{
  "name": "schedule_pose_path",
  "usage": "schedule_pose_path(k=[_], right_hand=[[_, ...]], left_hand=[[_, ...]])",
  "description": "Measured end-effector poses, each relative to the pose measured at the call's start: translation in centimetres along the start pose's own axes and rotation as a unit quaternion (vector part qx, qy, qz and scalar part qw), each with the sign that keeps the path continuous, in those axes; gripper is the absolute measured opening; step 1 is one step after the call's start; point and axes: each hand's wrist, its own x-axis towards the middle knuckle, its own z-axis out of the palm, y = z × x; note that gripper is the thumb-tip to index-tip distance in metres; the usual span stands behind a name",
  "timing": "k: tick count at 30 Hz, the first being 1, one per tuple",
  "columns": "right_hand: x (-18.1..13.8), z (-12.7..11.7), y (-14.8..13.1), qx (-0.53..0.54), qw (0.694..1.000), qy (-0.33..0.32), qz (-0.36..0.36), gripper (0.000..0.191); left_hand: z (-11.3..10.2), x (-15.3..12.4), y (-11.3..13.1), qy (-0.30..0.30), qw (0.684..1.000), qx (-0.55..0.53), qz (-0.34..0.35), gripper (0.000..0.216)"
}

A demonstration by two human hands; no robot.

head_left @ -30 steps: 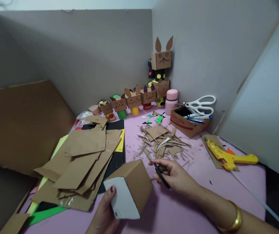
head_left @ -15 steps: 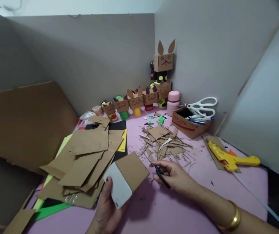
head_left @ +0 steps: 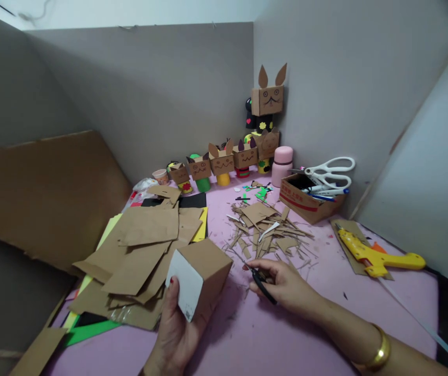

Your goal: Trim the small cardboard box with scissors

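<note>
My left hand (head_left: pixel 179 326) grips a small cardboard box (head_left: pixel 212 266) from below, its thumb pressed on the white end panel. The box is brown on its other visible sides and tilted. To its right, my right hand (head_left: pixel 286 287) is closed around black-handled scissors (head_left: pixel 261 284), whose thin blades point up and left, apart from the box. Just beyond the blades lies a heap of cardboard scraps (head_left: pixel 271 230). A stack of brown cardboard pieces (head_left: pixel 141 261) lies beyond my left hand, over black, yellow and green sheets.
Several cardboard animal figures (head_left: pixel 222 162) stand along the back, with a pink bottle (head_left: pixel 282 166) beside them. A box of pens (head_left: pixel 312 201) holds white scissors (head_left: pixel 331 172). At right a yellow glue gun (head_left: pixel 376 254) rests on cardboard. A large cardboard sheet (head_left: pixel 51 193) leans at left.
My left hand has turned the box, so more of its right side shows and the white panel looks narrower. My right hand keeps the scissors in nearly the same place. The view has shifted slightly.
</note>
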Motion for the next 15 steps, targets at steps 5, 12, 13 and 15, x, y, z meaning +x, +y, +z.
schedule_pose_path(k=[5, 12, 13, 15], right_hand=[[-0.06, -0.01, -0.11, -0.008, 1.0, -0.002, -0.001, 0.042], [-0.04, 0.01, -0.08, -0.016, 1.0, 0.005, -0.001, 0.045], [0.0, -0.01, -0.05, -0.017, 1.0, 0.007, -0.001, 0.046], [0.11, -0.13, 0.08, -0.022, 1.0, 0.013, -0.005, 0.048]], left_hand=[[-0.3, -0.01, 0.08, 0.007, 1.0, 0.009, -0.003, 0.031], [-0.54, -0.2, 0.39, 0.014, 0.999, 0.037, 0.002, 0.023], [-0.48, -0.27, 0.43, 0.029, 0.999, 0.044, 0.012, 0.02], [-0.26, -0.46, 0.47, 0.074, 0.993, 0.077, 0.042, 0.022]])
